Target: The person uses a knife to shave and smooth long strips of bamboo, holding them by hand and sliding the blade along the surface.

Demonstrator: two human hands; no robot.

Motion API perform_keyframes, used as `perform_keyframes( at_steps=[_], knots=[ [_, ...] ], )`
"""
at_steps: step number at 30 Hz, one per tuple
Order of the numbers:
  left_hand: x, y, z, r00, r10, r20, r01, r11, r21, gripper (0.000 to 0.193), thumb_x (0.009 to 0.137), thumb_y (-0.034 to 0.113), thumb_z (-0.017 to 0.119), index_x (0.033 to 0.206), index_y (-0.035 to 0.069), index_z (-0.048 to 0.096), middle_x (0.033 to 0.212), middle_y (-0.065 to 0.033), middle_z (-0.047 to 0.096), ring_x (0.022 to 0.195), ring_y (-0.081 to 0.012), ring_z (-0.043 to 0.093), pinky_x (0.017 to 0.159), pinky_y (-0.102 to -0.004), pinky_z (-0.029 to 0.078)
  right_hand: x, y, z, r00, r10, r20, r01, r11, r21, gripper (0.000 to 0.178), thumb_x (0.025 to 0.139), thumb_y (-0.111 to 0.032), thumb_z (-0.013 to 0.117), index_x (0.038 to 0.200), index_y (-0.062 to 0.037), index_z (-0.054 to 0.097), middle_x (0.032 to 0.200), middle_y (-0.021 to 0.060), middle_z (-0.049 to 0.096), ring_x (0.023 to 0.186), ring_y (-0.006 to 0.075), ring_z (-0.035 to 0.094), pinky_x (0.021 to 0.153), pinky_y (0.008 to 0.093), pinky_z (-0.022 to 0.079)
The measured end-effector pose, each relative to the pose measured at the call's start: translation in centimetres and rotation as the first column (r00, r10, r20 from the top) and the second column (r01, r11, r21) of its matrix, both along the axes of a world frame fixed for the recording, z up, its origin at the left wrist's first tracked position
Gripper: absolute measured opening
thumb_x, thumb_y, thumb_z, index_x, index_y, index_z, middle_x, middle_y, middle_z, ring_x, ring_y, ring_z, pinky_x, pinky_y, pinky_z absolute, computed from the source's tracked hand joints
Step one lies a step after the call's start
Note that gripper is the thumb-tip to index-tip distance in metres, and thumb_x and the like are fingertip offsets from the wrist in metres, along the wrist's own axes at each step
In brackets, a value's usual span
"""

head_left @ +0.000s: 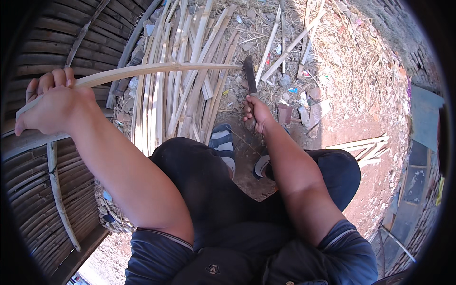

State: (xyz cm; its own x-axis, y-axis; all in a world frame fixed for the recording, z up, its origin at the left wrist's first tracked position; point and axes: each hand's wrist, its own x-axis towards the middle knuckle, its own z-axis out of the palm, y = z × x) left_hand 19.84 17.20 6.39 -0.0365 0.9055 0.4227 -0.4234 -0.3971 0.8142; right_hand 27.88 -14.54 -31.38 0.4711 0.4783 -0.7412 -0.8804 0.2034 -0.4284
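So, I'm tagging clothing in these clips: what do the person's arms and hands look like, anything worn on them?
Both forearms are bare. The left hand and the right hand have no gloves, and no rings, watch or bracelet show. Short dark blue-grey sleeves end above the elbows, each with a stitched hem; the left one shows a thin lighter edge line.

Your left hand (pixel 52 107) grips a long bamboo strip (pixel 156 70), fist closed, strip arcing rt toward the knife (pixel 250 78). Your right hand (pixel 256 113) clasps the knife handle, blade pointing up w/ its tip at the strip's far end. Pile of split bamboo slats (pixel 183 90) lies btwn hands on the dirt. Woven bamboo panel (pixel 28 175) at left. Sandals (pixel 223 145) below the pile.
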Motion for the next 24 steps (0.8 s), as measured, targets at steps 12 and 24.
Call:
perform_keyframes(
  at_steps=[12, 24],
  knots=[
    [0.2, -0.6, 0.2, 0.999, 0.036, 0.002, -0.036, 0.995, -0.091, 0.088, 0.1, 0.074, -0.003, 0.094, 0.003, 0.05, 0.06, -0.0064, 0.037, 0.052, -0.0197, 0.027, 0.055, -0.03, 0.039, -0.1, -0.6, 0.3, 0.586, 0.77, 0.253, 0.018, 0.3, -0.954, 0.048, 0.091, -0.037, 0.07, 0.118, 0.0029, 0.063, 0.099, 0.0271, 0.071, 0.099, 0.043, 0.069, 0.09, 0.0465, 0.052],
    [0.3, -1.0, 0.2, 0.999, 0.007, 0.039, -0.001, 0.991, -0.135, 0.085, 0.101, 0.073, -0.001, 0.095, 0.004, 0.048, 0.063, -0.0037, 0.033, 0.053, -0.0174, 0.021, 0.051, -0.0291, 0.029, -1.3, -1.5, -0.1, 0.482, 0.831, 0.28, 0.091, 0.27, -0.958, 0.05, 0.092, -0.033, 0.068, 0.127, 0.001, 0.058, 0.101, 0.031, 0.071, 0.096, 0.0471, 0.07, 0.087, 0.0523, 0.053]
  ],
)
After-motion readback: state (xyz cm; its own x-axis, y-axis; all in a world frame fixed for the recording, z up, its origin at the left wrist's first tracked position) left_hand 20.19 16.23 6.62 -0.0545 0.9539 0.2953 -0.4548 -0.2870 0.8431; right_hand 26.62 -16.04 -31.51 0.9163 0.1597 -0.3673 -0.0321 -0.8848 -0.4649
